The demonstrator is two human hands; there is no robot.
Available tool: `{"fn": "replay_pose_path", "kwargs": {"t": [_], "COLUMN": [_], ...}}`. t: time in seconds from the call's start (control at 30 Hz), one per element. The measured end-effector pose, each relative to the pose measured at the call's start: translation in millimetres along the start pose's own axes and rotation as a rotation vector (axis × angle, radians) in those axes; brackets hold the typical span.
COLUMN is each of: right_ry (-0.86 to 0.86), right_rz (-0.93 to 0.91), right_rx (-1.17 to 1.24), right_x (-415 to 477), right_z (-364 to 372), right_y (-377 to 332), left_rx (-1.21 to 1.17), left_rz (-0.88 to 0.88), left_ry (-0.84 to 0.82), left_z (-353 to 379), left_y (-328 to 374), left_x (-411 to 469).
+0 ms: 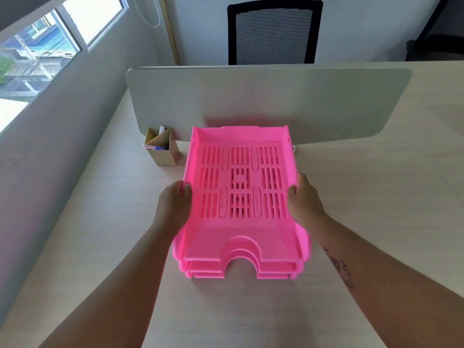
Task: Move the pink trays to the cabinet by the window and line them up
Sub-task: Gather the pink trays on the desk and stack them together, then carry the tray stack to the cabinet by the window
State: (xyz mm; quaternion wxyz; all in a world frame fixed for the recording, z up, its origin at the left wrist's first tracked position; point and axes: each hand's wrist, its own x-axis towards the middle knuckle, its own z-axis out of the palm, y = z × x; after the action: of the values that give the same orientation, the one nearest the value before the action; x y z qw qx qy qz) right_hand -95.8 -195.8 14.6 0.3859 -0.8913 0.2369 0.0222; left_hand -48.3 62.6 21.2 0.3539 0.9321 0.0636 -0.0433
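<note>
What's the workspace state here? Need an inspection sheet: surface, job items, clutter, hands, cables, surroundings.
Surface: light wood desk, divider panel along the far edge.
Job items: pink trays, nested in one stack, at least three edges visible at the front; on the desk.
Clutter: pen holder with pens, left of the trays by the divider.
Hands: left hand grips the stack's left side, right hand its right side.
Cables: white piece behind the trays' far right corner, cannot tell what.
Surroundings: window on the left, chair beyond the divider; no cabinet in view.
</note>
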Motion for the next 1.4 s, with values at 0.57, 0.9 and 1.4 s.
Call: {"fn": "replay_pose_path", "kwargs": {"t": [0.57, 0.9, 1.4], "right_ry": [-0.063, -0.057, -0.152], "right_rz": [0.181, 0.294, 0.266], "right_rx": [0.53, 0.574, 0.706], "right_x": [-91, -107, -90], "right_z": [3, 35, -2], "right_y": [35, 63, 27], "left_rx": [-0.676, -0.72, -0.887], "left_rz": [-0.193, -0.219, -0.442], "left_ry": [-0.249, -0.155, 0.013], "left_z": [7, 33, 11], "left_y": [-57, -66, -20], "left_x": [-105, -106, -119]}}
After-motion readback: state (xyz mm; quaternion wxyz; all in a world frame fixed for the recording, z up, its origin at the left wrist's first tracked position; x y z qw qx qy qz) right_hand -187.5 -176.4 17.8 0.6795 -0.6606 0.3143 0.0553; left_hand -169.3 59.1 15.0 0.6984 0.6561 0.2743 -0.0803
